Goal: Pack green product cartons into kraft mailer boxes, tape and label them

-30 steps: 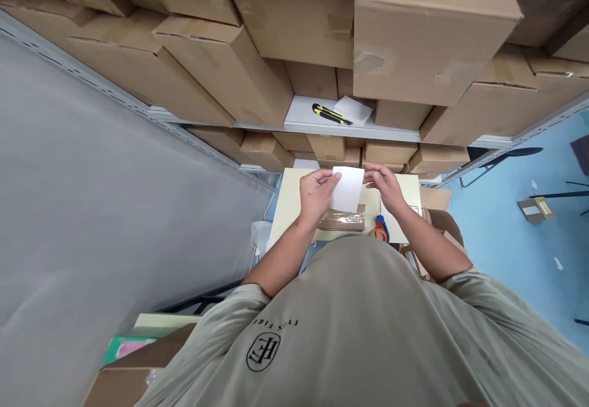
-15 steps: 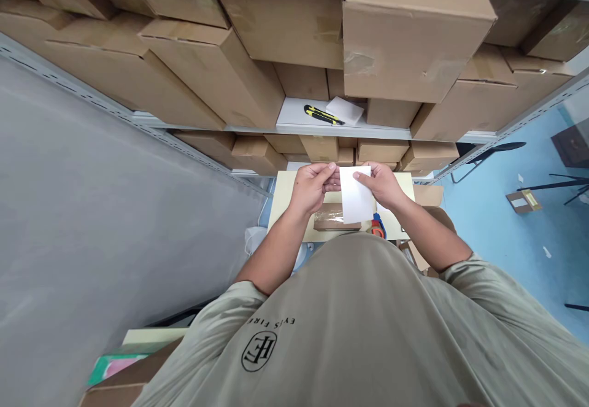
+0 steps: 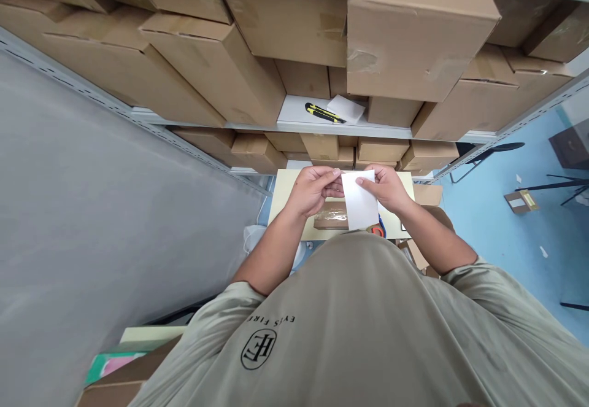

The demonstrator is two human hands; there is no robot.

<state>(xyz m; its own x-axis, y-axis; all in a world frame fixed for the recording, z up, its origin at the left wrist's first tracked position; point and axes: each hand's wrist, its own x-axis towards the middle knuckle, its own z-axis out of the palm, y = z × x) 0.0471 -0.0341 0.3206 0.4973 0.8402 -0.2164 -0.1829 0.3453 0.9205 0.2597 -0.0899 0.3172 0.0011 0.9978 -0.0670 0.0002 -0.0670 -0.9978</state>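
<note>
A blank white paper sheet (image 3: 361, 209), about the size of a shipping label, is held up in front of my body. My right hand (image 3: 385, 188) grips it at the upper right, thumb lying on its face and fingers behind. The thumb and forefinger of my left hand (image 3: 315, 189) are pinched together at the sheet's upper left corner. Below the hands, a small cardboard box (image 3: 329, 217) with shiny clear tape lies on the pale yellow table (image 3: 286, 201), partly covered by the sheet. A blue and orange tool (image 3: 380, 229) shows beside the sheet, mostly hidden.
Cardboard boxes (image 3: 416, 45) fill the shelf (image 3: 257, 126) ahead. A yellow and black box cutter (image 3: 324, 113) and a white stack, perhaps paper (image 3: 346, 109), lie on its edge. A grey wall (image 3: 115, 198) stands left. An open carton (image 3: 427, 195) sits right of the table.
The sheet and both hands have shifted slightly right and toward my body. The sheet now covers more of the taped box and the blue and orange tool. Both grips look the same.
</note>
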